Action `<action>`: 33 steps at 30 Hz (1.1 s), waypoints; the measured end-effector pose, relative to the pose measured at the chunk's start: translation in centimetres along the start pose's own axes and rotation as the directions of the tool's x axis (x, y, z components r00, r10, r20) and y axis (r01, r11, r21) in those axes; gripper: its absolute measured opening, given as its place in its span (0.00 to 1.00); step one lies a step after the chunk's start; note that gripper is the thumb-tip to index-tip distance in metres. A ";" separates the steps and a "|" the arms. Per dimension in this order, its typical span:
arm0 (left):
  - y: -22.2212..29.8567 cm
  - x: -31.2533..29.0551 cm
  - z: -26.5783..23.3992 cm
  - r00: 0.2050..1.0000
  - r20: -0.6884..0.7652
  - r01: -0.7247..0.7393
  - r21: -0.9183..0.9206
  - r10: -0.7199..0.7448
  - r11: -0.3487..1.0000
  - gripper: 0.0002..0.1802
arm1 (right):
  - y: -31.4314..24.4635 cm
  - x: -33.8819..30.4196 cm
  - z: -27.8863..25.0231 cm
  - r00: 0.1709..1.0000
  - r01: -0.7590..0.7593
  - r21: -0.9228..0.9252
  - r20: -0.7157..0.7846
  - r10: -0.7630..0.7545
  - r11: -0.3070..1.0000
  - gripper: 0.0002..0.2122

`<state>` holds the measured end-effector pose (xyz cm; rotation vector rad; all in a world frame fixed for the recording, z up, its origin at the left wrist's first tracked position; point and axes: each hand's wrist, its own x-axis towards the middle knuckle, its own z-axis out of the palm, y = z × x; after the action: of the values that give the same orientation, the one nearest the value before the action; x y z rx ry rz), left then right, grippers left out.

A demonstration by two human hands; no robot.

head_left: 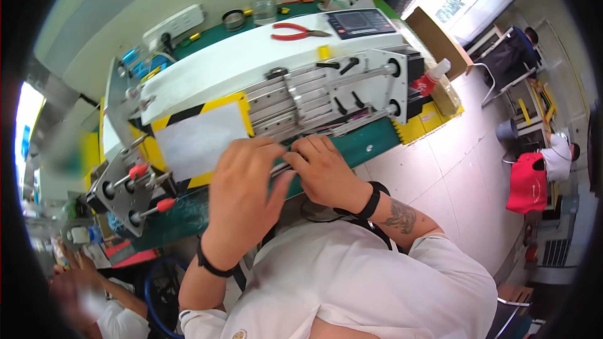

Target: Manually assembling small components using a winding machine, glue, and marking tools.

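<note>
My two hands meet at the front edge of a bench-top machine with metal rails (pixel 270 103). My left hand (pixel 245 179), slightly blurred, has its thumb apart from its bent fingers and no visible grip on anything. Close beside it, my right hand (pixel 320 172) is closed, fingers curled and thumb pressed in. A thin dark strip (pixel 281 167) shows between the hands, partly covered by fingers; its kind is unclear. Just beyond my left hand lies a white sheet (pixel 201 141) framed by yellow-and-black tape. Thin wires (pixel 326 129) run along the rails beyond my right hand.
Red-handled pliers (pixel 292 31) lie on the white housing beside a control panel (pixel 359 23). Red-tipped rods (pixel 164 205) stick out at the left. A red-labelled bottle (pixel 432 78) stands right, near a cardboard box (pixel 440 44). Other people sit at lower left and far right.
</note>
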<state>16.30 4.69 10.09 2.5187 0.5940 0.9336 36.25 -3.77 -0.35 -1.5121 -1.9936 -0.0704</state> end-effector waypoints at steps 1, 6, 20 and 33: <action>0.2 1.6 1.7 0.998 0.031 -0.052 -0.037 0.053 0.998 0.20 | 0.9 -0.8 0.1 1.000 -0.013 -0.012 -0.009 0.012 1.000 0.17; -0.4 6.3 5.6 0.968 0.245 0.109 -0.222 -0.053 0.969 0.14 | 3.2 -3.7 1.2 0.976 -0.215 -0.047 -0.030 0.214 0.975 0.18; 4.0 11.0 11.8 0.941 0.289 -0.267 0.320 0.175 0.909 0.07 | 3.9 -3.7 3.5 0.951 -0.167 0.467 -0.157 0.267 0.869 0.24; 2.4 2.3 10.4 1.000 -0.027 0.018 0.215 -0.013 0.976 0.10 | 4.1 -4.2 2.5 0.982 -0.172 0.034 -0.069 0.174 0.985 0.18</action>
<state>25.59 1.71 5.10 2.6907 0.7588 0.9425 39.33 -4.92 -5.77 -1.6356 -1.7934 -0.0244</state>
